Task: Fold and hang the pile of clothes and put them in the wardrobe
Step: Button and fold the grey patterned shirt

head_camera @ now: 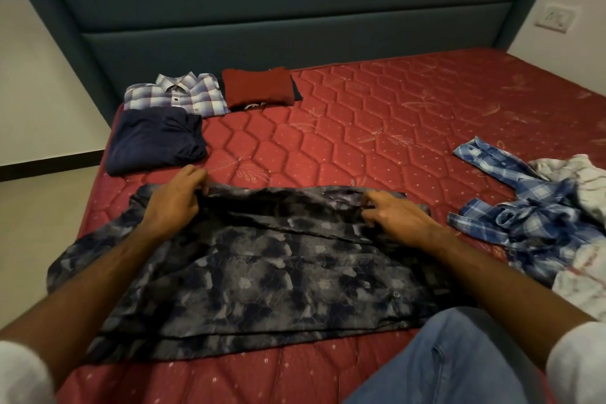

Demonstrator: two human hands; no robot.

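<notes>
A: What is lying in front of the person?

B: A dark patterned shirt [262, 275] is lying flat on the red quilted mattress [377, 115], near the edge closest to the camera. Its long axis is running left to right across the bed, and its far edge is doubled over into a fold.

A: And the hands?

B: Both are working on that far fold. The left hand [175, 203] is gripping the fabric at the left end, fingers curled over the edge. The right hand [398, 215] is pinching the fold at the right end, with some fingers stretching out along the cloth.

A: Which way is the collar pointing?

B: I cannot tell; the pattern and the folds are hiding it. One small button is showing near the right side.

A: What else is sitting on the bed?

B: Three folded garments are lying at the far left: a navy garment [155, 141] nearest, a checked shirt [177, 95] behind it with its collar facing the headboard [278, 10], and a maroon top [257, 87] just beside that. To the right, an unfolded blue plaid shirt [531, 213] is sprawling next to a pale crumpled garment [580, 180]. The person's knee in blue jeans [452, 361] is resting on the near right of the mattress.
</notes>
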